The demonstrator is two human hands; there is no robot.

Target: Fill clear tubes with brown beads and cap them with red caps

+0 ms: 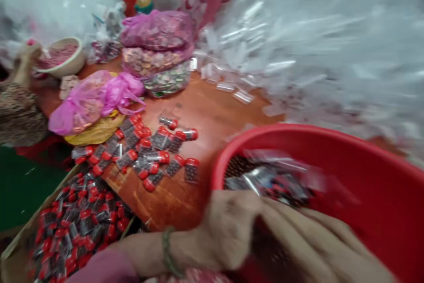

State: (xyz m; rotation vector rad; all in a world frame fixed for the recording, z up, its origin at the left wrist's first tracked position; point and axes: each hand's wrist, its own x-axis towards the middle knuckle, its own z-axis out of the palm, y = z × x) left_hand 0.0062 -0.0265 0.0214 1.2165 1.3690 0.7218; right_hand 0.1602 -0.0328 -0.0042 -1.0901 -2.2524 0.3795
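Observation:
Blurred by motion, my left hand is at the near rim of a large red basin, its fingers curled. A green bracelet circles that wrist. My right hand lies close beside it at lower right, over the basin's near side, its fingers smeared. What either hand holds is hidden. Inside the basin are dark brown beads and clear plastic pieces with dark and red parts. Small clear jars with red lids and dark contents lie scattered on the orange-brown table.
A carton full of red-lidded jars stands at lower left. Pink bags are stacked behind, with a yellow bag nearer. Another person's hand is by a cream bowl. Clear plastic pieces are heaped at right.

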